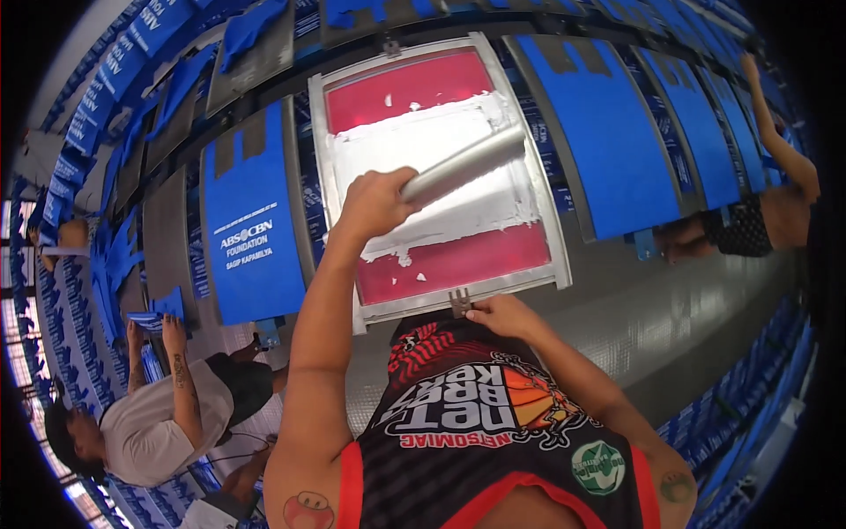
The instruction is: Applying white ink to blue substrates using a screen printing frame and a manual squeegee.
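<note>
A screen printing frame [536, 172] lies in front of me, with a pale rim and red mesh [458, 263] at its far and near ends. Thick white ink [374, 152] covers the middle of the mesh, its edges ragged. My left hand [379, 201] is wrapped round the left end of a silvery squeegee [471, 163], which slants up to the right over the ink. At the near rim, my right hand [504, 316] has its fingers closed on the frame's edge beside a small notched metal bracket [460, 302]. Whatever lies beneath the frame is hidden.
Blue cloth pieces lie on boards either side: a white-printed one [247, 194] at left, a plain one [608, 141] at right. Another person [159, 423] handles blue cloth at lower left; one more person [784, 203] stands far right. Blue printed pieces hang around.
</note>
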Demonstrator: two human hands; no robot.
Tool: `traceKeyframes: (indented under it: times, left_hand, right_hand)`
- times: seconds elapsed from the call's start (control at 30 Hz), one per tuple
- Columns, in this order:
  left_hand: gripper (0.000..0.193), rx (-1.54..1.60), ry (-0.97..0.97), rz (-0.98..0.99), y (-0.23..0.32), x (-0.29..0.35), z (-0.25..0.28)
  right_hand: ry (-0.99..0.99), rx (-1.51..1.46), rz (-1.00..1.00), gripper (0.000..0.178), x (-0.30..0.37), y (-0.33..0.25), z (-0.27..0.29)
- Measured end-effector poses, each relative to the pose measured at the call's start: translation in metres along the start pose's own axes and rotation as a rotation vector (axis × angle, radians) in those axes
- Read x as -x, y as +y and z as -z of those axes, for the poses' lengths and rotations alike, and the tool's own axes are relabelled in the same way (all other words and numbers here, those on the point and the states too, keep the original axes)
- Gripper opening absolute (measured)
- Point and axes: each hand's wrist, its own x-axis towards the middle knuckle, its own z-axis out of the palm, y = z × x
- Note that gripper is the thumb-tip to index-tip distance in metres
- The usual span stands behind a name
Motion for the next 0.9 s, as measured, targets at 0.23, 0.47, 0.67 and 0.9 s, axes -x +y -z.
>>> traceKeyframes:
  times: [0.23,0.47,0.67,0.9]
  left_hand:
    - [0.036,-0.241,-0.228,-0.109,-0.004,0.007,-0.056]
    - [0.027,-0.443,-0.191,0.194,-0.036,0.067,-0.04]
    - [0.01,-0.421,0.227,0.095,-0.116,-0.009,-0.054]
    - [0.026,-0.398,-0.226,0.273,-0.088,-0.014,-0.015]
  right_hand:
    - [0.756,0.767,0.563,0.054,-0.009,-0.107,0.136]
    - [0.364,0.939,0.334,0.005,-0.072,-0.027,0.125]
    - [0.546,0.951,0.263,0.013,-0.17,-0.044,0.162]
    - [0.338,0.957,0.137,0.016,-0.154,-0.062,0.173]
